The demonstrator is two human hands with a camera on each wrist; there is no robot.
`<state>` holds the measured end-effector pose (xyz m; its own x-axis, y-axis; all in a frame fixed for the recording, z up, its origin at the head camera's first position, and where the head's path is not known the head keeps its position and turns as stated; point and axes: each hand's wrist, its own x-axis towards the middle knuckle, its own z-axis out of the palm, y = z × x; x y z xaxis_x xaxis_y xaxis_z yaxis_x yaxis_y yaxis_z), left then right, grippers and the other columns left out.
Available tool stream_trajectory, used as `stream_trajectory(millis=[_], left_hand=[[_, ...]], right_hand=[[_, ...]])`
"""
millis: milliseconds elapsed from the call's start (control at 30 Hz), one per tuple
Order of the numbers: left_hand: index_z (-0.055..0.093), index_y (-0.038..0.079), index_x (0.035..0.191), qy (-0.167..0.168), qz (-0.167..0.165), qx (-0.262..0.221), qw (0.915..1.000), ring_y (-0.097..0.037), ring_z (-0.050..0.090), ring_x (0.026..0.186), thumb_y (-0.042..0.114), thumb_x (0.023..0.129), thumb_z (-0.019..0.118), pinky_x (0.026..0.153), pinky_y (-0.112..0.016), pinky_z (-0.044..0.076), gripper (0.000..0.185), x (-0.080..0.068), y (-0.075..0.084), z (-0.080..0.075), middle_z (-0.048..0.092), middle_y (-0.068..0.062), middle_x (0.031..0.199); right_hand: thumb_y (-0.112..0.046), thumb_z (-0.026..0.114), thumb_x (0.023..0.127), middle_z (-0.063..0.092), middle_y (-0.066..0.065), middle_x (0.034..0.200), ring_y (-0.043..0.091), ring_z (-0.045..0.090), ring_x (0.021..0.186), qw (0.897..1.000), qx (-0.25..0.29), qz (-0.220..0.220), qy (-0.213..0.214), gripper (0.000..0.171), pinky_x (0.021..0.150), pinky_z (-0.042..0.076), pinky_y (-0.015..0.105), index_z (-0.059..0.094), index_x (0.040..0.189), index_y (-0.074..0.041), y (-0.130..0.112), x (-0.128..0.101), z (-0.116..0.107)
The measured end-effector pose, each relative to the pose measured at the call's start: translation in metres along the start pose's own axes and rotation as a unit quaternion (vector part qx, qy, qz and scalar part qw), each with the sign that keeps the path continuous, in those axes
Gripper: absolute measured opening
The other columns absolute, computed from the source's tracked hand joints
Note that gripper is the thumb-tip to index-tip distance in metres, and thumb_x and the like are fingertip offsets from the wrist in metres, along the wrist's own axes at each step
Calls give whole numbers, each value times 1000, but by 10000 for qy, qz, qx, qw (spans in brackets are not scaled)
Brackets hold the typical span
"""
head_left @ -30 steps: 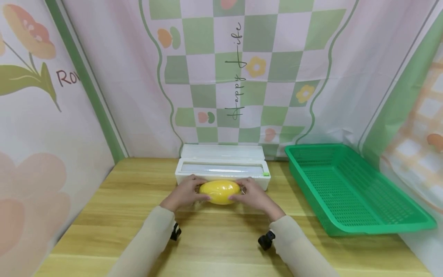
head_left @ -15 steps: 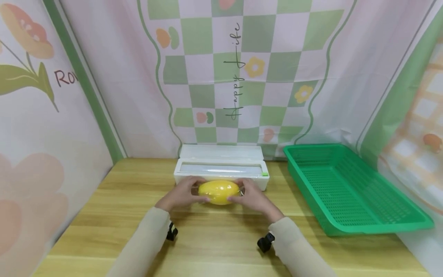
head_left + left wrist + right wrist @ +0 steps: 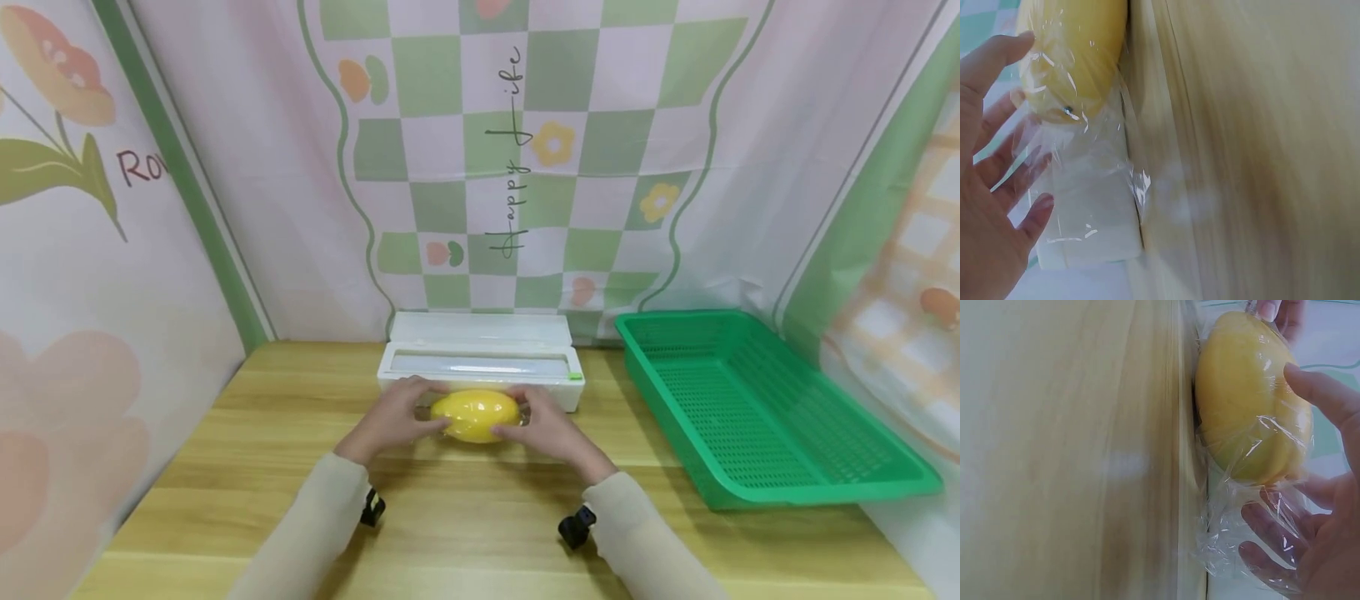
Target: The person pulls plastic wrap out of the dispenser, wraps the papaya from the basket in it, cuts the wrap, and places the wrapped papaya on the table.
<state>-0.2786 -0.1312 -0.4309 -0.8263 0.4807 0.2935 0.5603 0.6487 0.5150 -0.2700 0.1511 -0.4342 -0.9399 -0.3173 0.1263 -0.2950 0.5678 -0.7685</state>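
A glossy yellow oval fruit (image 3: pixel 477 416), wrapped in clear cling film (image 3: pixel 1260 519), lies crosswise in front of a white cling film dispenser (image 3: pixel 558 396). My left hand (image 3: pixel 397 419) holds its left end, thumb on the near side and fingers behind. At the other end my right hand (image 3: pixel 547 423) grips it the same way. In the left wrist view, loose film trails off the fruit's dark-dotted end across the left fingers (image 3: pixel 1007 153). Behind crumpled film at the fruit's greenish end, the right fingers (image 3: pixel 1266 528) are bent in the right wrist view.
The dispenser's lid (image 3: pixel 480 328) stands raised, with the film roll (image 3: pixel 480 365) inside and a green slider (image 3: pixel 575 376) at its right. A green perforated basket (image 3: pixel 675 425) stands to the right on the wooden table (image 3: pixel 465 533). Patterned cloth (image 3: pixel 495 167) hangs behind.
The left thumb and fingers have shifted slightly on the fruit. The fruit, the right hand and the dispenser stay nearly where they were.
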Motion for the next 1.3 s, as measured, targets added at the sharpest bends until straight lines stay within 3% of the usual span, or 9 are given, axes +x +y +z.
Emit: stream_trajectory(millis=[200,467,633,833,967,1300], left_hand=[[66,13,129,123,161,113,9997,-26,54,120,35,87,80,108,-54,36,49,1,7,0,64,-2,126],[67,16,124,145,160,85,9997,-25,55,116,32,85,82,106,-52,36,45,1,7,0,65,-1,122],[67,18,123,227,254,59,9994,-23,56,114,31,85,82,103,-51,40,43,2,6,2,64,1,120],[68,19,121,294,505,17,9983,-17,54,113,30,87,81,96,-42,47,38,7,13,2,61,4,121],[69,18,120,274,679,69,9973,-17,53,116,31,88,79,100,-43,46,36,15,22,2,61,4,123],[68,17,123,-112,888,29,9960,-18,49,126,34,92,74,109,-45,37,36,50,48,9,59,3,130]], right_hand=[[-45,72,92,53,15,130,33,54,118,9987,-208,274,385,64,97,50,49,53,138,-4,-5,-4,-8],[-23,71,95,58,18,120,33,54,106,9892,-179,-318,1419,39,91,48,48,62,125,0,2,0,-31],[-25,73,93,50,23,133,40,45,123,9801,-505,-281,1900,44,102,40,58,62,128,0,15,5,-44],[-40,74,91,34,27,151,46,28,140,9854,-590,306,1566,71,111,27,65,47,145,-2,36,8,-55],[-50,68,93,28,27,156,47,24,143,9896,-320,633,1251,83,114,23,64,36,153,-3,48,8,-58],[-57,64,93,30,25,158,42,39,136,9902,472,938,923,90,110,37,55,23,160,-14,63,6,-59]])
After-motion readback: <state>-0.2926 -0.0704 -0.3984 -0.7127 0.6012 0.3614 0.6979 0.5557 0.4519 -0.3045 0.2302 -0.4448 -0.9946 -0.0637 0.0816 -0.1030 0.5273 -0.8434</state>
